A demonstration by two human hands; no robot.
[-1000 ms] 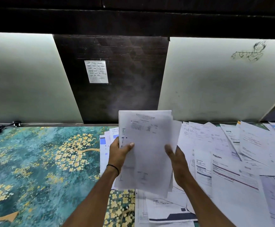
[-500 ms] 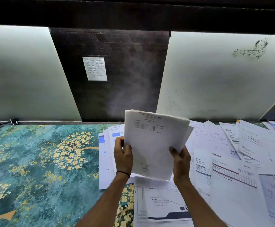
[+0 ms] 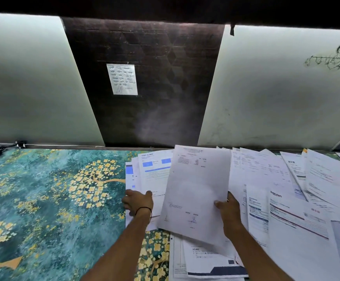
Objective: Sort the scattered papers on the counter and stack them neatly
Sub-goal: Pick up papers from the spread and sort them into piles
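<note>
Right hand: grips the sheaf of white printed sheets at its right edge, thumb across the front, fingers hidden behind.

Sheaf: several pages, edges not quite flush. The top page is mostly blank, with faint small print near its head and small marks low down. It is tilted, head leaning right. Cannot tell whether it rests on the papers beneath.

Left hand: just left of the sheaf, palm down and fingers relaxed on a small pile of white sheets with blue blocks. Thin black band at the wrist.

Right of and below the sheaf: loose overlapping white documents, many askew.

Far left of the sheaf: teal counter surface with a yellow blossom pattern.
</note>
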